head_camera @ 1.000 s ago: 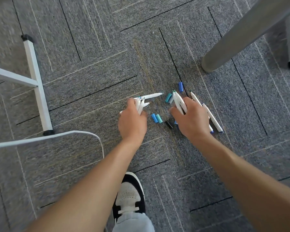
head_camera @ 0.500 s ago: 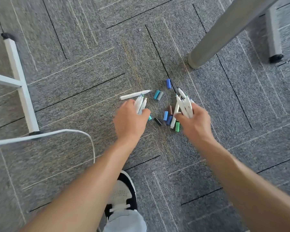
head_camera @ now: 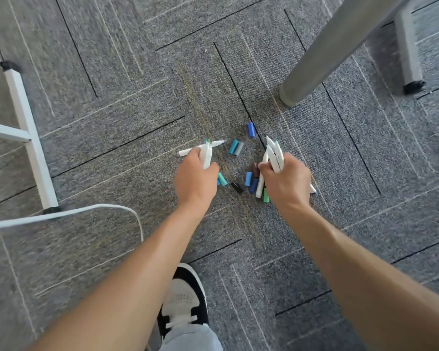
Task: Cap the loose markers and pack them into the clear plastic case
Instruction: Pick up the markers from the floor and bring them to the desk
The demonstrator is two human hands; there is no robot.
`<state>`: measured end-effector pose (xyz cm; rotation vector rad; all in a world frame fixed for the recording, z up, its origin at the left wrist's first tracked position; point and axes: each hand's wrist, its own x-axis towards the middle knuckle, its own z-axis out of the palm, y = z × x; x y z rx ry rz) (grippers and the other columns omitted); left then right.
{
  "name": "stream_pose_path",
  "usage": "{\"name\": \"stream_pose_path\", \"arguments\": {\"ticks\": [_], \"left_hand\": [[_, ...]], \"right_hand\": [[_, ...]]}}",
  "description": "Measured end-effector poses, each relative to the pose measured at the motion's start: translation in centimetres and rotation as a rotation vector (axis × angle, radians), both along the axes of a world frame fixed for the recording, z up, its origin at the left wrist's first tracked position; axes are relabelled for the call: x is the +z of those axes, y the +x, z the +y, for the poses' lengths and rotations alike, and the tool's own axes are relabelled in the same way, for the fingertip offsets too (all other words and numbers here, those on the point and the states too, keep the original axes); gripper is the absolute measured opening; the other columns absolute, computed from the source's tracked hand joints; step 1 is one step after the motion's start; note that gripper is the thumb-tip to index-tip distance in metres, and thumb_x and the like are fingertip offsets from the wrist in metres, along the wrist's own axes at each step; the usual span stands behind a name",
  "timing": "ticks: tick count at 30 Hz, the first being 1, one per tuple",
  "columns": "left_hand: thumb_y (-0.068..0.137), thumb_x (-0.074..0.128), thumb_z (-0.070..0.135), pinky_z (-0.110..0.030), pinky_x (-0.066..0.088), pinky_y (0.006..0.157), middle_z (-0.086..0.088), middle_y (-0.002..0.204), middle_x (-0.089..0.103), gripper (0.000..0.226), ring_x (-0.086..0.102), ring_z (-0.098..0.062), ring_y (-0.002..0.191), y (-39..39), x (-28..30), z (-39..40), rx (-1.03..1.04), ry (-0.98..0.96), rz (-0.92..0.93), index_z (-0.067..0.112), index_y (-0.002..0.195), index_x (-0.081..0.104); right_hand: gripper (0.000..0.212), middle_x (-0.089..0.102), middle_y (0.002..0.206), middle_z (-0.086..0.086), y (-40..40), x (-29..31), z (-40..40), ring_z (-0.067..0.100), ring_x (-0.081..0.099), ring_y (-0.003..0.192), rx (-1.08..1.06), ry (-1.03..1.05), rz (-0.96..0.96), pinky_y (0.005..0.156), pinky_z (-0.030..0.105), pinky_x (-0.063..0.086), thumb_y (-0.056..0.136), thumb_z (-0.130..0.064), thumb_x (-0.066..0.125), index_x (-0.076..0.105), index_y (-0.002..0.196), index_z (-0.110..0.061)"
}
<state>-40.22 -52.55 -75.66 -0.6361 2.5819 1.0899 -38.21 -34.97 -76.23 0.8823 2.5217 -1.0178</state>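
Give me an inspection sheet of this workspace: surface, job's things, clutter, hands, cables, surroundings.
Surface: grey carpet, tiled.
Job's things: uncapped white markers bunched in both hands; one marker lies on the carpet beyond the left hand; loose caps lie between the hands, blue, teal, grey, black, green. Clear case: nothing seen.
Clutter: nothing seen.
Hands: left hand grips a few markers; right hand grips a larger bunch, tips pointing away.
Cables: white cable curves across the carpet at left.
Surroundings: white frame left, grey leg upper right, shoe below.
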Motion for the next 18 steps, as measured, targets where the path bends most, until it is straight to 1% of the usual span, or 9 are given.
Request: {"name": "stream_pose_path", "arguments": {"ticks": [2,4,6,8,9,10,14,16,18], "left_hand": [[0.092,0.068,0.022,-0.036,0.045,0.049,0.008,0.072,0.059,0.013,0.06,-0.015,0.061,-0.7,-0.2,-0.2,-0.048,-0.127,0.049,0.022,0.096,0.056],[0.094,0.066,0.022,-0.029,0.035,0.045,0.01,0.073,0.056,0.015,0.055,-0.008,0.059,-1.5,-0.2,-0.2,-0.097,-0.228,0.088,0.022,0.104,0.054],[0.095,0.065,0.02,-0.028,0.034,0.043,0.008,0.077,0.059,0.016,0.054,-0.009,0.057,-2.4,-0.1,-0.2,-0.126,-0.274,0.105,0.021,0.107,0.054],[0.096,0.065,0.018,-0.028,0.034,0.044,0.003,0.084,0.064,0.016,0.056,-0.014,0.061,-3.0,-0.2,-0.2,-0.153,-0.307,0.094,0.019,0.109,0.055],[0.096,0.065,0.018,-0.028,0.033,0.045,0.001,0.087,0.065,0.016,0.057,-0.016,0.064,-3.2,-0.3,-0.2,-0.167,-0.322,0.078,0.017,0.11,0.057],[0.096,0.066,0.019,-0.029,0.033,0.046,-0.001,0.089,0.066,0.016,0.057,-0.018,0.066,-3.4,-0.4,-0.3,-0.178,-0.335,0.063,0.016,0.111,0.059],[0.095,0.067,0.024,-0.028,0.03,0.045,-0.001,0.089,0.068,0.019,0.053,-0.014,0.061,-3.4,-0.5,-0.6,-0.197,-0.396,0.04,0.014,0.109,0.064],[0.093,0.069,0.029,-0.027,0.031,0.045,0.0,0.086,0.068,0.02,0.056,-0.015,0.062,-3.1,-0.1,-0.5,-0.183,-0.406,0.058,0.014,0.104,0.065],[0.089,0.069,0.033,-0.027,0.033,0.045,0.002,0.078,0.065,0.02,0.056,-0.013,0.06,-2.7,0.6,-0.2,-0.144,-0.357,0.092,0.015,0.092,0.064]], "right_hand": [[0.026,0.064,0.08,-0.002,-0.5,0.2,-0.5,0.014,0.061,0.063,0.016,0.055,-0.03,0.046,0.028,0.042,0.097,-0.041,0.071,0.062,0.094,-0.017],[0.033,0.065,0.077,0.0,-1.0,0.3,-0.8,0.013,0.057,0.058,0.033,0.131,-0.068,0.047,0.028,0.039,0.095,-0.044,0.073,0.061,0.087,-0.015],[0.04,0.064,0.072,0.002,-1.4,0.4,-1.1,0.014,0.053,0.055,0.053,0.195,-0.102,0.047,0.028,0.036,0.093,-0.046,0.074,0.056,0.076,-0.015],[0.042,0.064,0.068,0.002,-1.7,0.5,-1.3,0.017,0.056,0.055,0.053,0.192,-0.113,0.047,0.03,0.041,0.092,-0.046,0.074,0.056,0.072,-0.014],[0.041,0.065,0.068,0.003,-1.7,0.5,-1.2,0.018,0.058,0.056,0.043,0.165,-0.108,0.048,0.033,0.046,0.091,-0.046,0.074,0.058,0.072,-0.014],[0.041,0.066,0.069,0.004,-1.6,0.4,-1.2,0.019,0.058,0.056,0.025,0.126,-0.098,0.05,0.034,0.048,0.089,-0.046,0.075,0.059,0.072,-0.013],[0.036,0.064,0.068,0.003,-0.7,0.1,-0.3,0.018,0.045,0.055,-0.036,-0.168,0.002,0.053,0.036,0.043,0.082,-0.042,0.072,0.063,0.082,-0.008],[0.031,0.06,0.065,0.001,-0.3,0.6,0.2,0.016,0.046,0.056,-0.044,-0.293,0.041,0.052,0.036,0.043,0.084,-0.037,0.073,0.065,0.084,-0.007],[0.026,0.058,0.065,0.0,0.2,1.4,0.7,0.014,0.047,0.055,-0.049,-0.355,0.069,0.05,0.032,0.043,0.087,-0.031,0.072,0.065,0.085,-0.006]]}}
